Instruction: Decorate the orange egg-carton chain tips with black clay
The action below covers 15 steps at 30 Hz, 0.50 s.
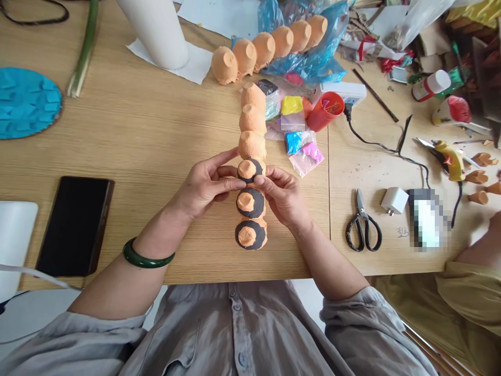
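An orange strip of bumpy egg-carton cups [252,117] lies lengthwise in front of me. Dark, flat rings that look like soft clay circle the raised tips of its three nearest cups; the closest ring [259,236] is at the strip's near end. My left hand [205,183] grips the strip from the left, its thumb on the lower edge of the farthest ring. From the other side, my right hand [284,196] pinches the same cup, thumb and fingertips against that ring. Both thumb tips nearly meet there. The strip's underside is hidden.
A second orange cup strip [264,49] lies behind, by a blue plastic bag [329,49]. To the right are clay packets [293,105], a red cup [325,112], scissors [362,224] and a glue gun [450,159]. A black phone [76,224] lies left. Another person's arm [479,245] shows right.
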### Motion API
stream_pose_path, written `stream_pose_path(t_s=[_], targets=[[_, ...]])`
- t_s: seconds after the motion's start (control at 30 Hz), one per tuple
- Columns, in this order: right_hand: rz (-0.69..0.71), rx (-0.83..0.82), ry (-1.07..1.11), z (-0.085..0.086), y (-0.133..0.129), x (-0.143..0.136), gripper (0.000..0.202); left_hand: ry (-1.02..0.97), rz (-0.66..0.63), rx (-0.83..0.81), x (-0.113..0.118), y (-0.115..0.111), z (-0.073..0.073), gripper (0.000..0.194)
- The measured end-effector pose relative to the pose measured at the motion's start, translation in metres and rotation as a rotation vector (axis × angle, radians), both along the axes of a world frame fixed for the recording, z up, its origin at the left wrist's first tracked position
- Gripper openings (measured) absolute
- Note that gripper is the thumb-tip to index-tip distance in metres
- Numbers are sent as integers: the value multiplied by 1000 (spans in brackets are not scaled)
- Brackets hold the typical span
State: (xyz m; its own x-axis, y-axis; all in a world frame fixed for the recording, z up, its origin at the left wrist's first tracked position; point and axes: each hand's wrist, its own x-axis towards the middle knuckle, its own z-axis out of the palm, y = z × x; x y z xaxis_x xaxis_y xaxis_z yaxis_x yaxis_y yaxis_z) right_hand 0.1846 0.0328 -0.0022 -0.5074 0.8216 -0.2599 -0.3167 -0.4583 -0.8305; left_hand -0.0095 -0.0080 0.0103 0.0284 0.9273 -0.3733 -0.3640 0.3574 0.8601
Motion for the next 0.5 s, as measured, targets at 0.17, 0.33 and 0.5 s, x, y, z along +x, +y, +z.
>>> stream_pose_path(t_s=[0.17, 0.33, 0.5], targets=[[-21, 107, -71, 0, 1, 0, 48, -33, -27, -56, -2, -1, -4, 75], [-1, 145, -98, 4, -2, 1, 42, -78, -82, -24, -2, -1, -6, 82], [80, 90, -56, 0, 2, 4, 37, 42, -4, -51, 5, -2, 1, 62]])
